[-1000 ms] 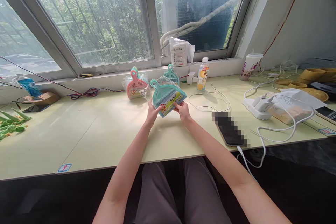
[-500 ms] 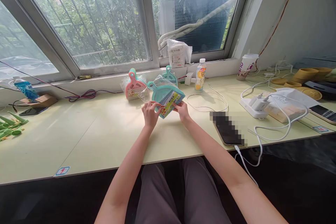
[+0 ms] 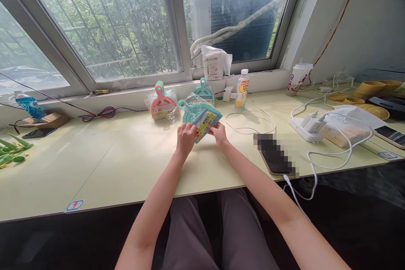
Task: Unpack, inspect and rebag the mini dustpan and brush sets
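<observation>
Your teal dustpan (image 3: 191, 112), a shallow scoop with a looped handle, carries a row of bristles and a printed yellow card (image 3: 206, 122) across its front; crinkled clear wrap (image 3: 172, 114) juts out on its left. You hold it tilted, between the desk's (image 3: 126, 160) front and back edges, its handle pointing toward the back left corner.

Your left hand (image 3: 186, 139) is curled closed on the pan's left side, knuckles up, fingertips hidden. Your right hand (image 3: 218, 132) pinches the lower right side, thumb over the card. Both forearms reach in across the front edge.

Along the back edge stand a wrapped pink dustpan (image 3: 163, 103), glossy plastic with bristles, and a second teal one (image 3: 204, 92). To their right is a capped bottle (image 3: 242, 89) with an orange-printed label; nearer the back right corner, a lidded cup (image 3: 299, 79), its contents unclear.
</observation>
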`<state>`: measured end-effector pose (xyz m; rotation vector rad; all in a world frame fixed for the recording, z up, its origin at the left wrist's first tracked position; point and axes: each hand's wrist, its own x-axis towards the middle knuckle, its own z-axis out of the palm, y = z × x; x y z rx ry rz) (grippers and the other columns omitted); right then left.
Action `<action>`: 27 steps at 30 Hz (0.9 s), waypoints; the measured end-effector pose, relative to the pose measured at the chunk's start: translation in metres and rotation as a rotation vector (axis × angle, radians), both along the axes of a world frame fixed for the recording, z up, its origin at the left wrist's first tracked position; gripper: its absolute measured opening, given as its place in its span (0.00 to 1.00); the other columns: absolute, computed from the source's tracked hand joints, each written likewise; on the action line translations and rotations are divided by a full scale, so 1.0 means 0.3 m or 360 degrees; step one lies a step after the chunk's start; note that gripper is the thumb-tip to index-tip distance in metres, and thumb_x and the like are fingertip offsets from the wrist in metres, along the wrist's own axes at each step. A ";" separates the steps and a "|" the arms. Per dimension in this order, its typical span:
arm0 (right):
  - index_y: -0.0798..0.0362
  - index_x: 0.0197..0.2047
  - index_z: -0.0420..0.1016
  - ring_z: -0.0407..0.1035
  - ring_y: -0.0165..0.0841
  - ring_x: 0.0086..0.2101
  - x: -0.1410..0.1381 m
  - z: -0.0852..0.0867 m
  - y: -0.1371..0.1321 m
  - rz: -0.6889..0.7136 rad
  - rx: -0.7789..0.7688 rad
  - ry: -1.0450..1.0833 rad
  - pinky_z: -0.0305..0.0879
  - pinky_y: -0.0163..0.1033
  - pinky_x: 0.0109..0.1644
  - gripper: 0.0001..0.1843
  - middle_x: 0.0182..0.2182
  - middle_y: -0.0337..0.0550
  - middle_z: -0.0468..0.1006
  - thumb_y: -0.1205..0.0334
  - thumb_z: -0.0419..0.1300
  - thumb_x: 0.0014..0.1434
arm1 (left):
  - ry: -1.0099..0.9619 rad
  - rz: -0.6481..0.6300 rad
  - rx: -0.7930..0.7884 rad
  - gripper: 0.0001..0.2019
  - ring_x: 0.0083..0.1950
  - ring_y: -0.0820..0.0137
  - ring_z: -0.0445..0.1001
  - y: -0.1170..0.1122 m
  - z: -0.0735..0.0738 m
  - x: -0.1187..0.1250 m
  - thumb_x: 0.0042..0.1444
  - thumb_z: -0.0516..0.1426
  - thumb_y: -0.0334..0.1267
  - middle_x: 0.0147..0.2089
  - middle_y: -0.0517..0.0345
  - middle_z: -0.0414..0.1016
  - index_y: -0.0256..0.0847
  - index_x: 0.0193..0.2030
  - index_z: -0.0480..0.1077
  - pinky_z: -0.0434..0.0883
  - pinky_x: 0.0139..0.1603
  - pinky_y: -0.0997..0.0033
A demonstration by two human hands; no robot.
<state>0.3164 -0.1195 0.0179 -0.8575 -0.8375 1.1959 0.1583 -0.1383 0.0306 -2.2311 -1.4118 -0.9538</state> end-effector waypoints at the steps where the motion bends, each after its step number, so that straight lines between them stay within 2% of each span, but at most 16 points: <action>1: 0.56 0.35 0.74 0.77 0.36 0.38 0.001 -0.001 0.001 -0.0009 -0.0004 0.0008 0.78 0.48 0.47 0.09 0.36 0.44 0.81 0.67 0.69 0.51 | 0.0049 -0.0007 0.0056 0.09 0.44 0.58 0.70 0.005 -0.006 -0.002 0.61 0.52 0.30 0.38 0.49 0.74 0.43 0.39 0.73 0.65 0.47 0.59; 4: 0.56 0.36 0.74 0.77 0.36 0.37 0.005 -0.002 0.004 -0.0032 -0.0029 0.0045 0.78 0.49 0.47 0.10 0.36 0.44 0.81 0.66 0.69 0.51 | 0.0127 -0.0057 0.0195 0.11 0.40 0.62 0.71 0.013 -0.019 -0.012 0.63 0.51 0.28 0.39 0.50 0.73 0.43 0.42 0.74 0.67 0.45 0.62; 7: 0.55 0.36 0.74 0.77 0.36 0.36 0.008 -0.001 0.006 -0.0035 -0.0038 0.0091 0.78 0.48 0.47 0.10 0.35 0.43 0.82 0.66 0.70 0.50 | 0.0114 -0.0105 0.0223 0.13 0.36 0.65 0.71 0.011 -0.022 -0.020 0.64 0.48 0.29 0.40 0.50 0.72 0.43 0.44 0.74 0.68 0.42 0.65; 12: 0.56 0.35 0.74 0.77 0.36 0.37 0.008 0.000 0.007 -0.0045 -0.0025 0.0140 0.79 0.48 0.47 0.10 0.36 0.44 0.82 0.66 0.70 0.50 | 0.0109 -0.0193 0.0167 0.17 0.39 0.64 0.72 0.011 -0.023 -0.030 0.66 0.44 0.31 0.41 0.49 0.72 0.42 0.49 0.72 0.68 0.37 0.67; 17: 0.56 0.35 0.73 0.78 0.36 0.38 0.005 0.004 0.003 -0.0042 -0.0020 0.0152 0.78 0.48 0.47 0.09 0.36 0.44 0.82 0.67 0.69 0.51 | 0.0139 -0.0372 0.0015 0.16 0.46 0.60 0.72 0.027 -0.034 -0.028 0.66 0.43 0.32 0.44 0.45 0.71 0.40 0.50 0.70 0.71 0.41 0.65; 22: 0.55 0.35 0.73 0.77 0.35 0.36 -0.001 0.005 0.001 -0.0030 -0.0042 0.0113 0.79 0.47 0.46 0.08 0.35 0.43 0.81 0.68 0.68 0.52 | 0.0131 -0.0368 0.0005 0.16 0.47 0.58 0.71 0.049 -0.053 -0.013 0.65 0.42 0.30 0.43 0.43 0.70 0.38 0.49 0.69 0.71 0.47 0.59; 27: 0.55 0.36 0.73 0.77 0.35 0.36 0.006 0.008 -0.001 -0.0010 -0.0032 0.0089 0.79 0.46 0.45 0.09 0.36 0.43 0.81 0.67 0.68 0.52 | 0.0114 -0.0349 0.0023 0.16 0.50 0.59 0.70 0.032 -0.051 -0.002 0.64 0.47 0.30 0.49 0.44 0.71 0.41 0.52 0.70 0.70 0.50 0.57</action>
